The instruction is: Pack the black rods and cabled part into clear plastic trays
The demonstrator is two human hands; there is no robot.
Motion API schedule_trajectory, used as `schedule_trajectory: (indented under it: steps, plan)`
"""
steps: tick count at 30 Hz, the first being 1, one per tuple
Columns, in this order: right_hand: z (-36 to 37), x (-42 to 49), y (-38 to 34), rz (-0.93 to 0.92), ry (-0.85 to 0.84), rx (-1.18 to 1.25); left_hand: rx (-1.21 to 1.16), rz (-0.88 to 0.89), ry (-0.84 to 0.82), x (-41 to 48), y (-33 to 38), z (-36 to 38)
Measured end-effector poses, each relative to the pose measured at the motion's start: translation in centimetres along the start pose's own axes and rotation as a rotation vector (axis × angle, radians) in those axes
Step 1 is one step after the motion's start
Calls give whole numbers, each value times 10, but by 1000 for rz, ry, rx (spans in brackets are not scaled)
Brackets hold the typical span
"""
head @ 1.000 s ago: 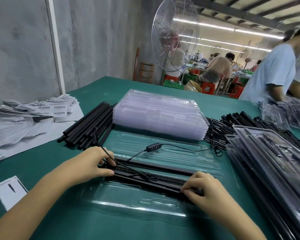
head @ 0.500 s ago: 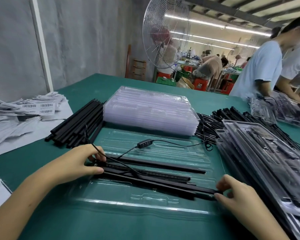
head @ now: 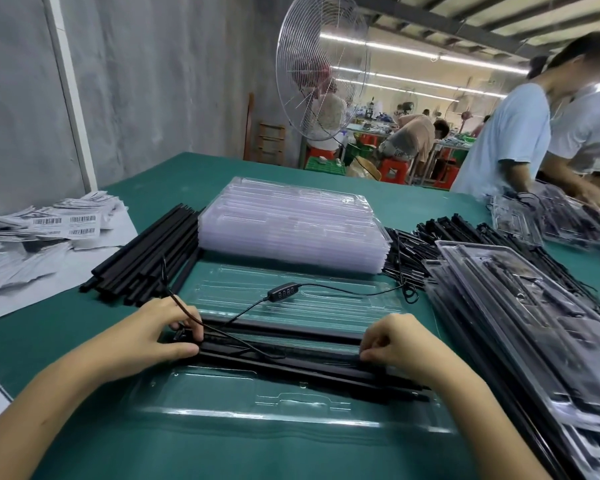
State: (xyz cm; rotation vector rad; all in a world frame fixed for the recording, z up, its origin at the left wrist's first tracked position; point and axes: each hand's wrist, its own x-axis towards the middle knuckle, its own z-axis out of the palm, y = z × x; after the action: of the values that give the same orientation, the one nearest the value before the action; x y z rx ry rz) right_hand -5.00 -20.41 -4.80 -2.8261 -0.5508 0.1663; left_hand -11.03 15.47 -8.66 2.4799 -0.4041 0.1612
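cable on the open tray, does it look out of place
Yes. The cable and its inline switch lie loose across the far half of the open tray, looping at its right edge, not tucked in. The left hand and right hand grip the black rods.

R hand [head: 402, 344] has come back in along the black rods [head: 281, 346]. At 0.5 s ago it was out at the far R end, on the near rod's tip. Now its fingertips [head: 366, 356] curl onto the middle rod, w/ the near rods running under the wrist. Rods were bunched 1 s ago, fanned apart at 0.5 s, now closer to parallel in the clear tray [head: 291, 408].
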Motion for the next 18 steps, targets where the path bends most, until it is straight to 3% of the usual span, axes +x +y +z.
schedule_trajectory:
  steps: [3,6,14,18]
  plan:
    - [5,2,2,-75,-23,-65,7,-4,-7,1,-2,-1]
    - [11,6,4,-110,65,-119,-18,-25,4,1,-2,0]
    - [3,-8,9,95,149,111,-2,-78,10,-1,-1,0]
    - [-7,-45,26,133,-5,14,-9,-73,23,1,0,0]
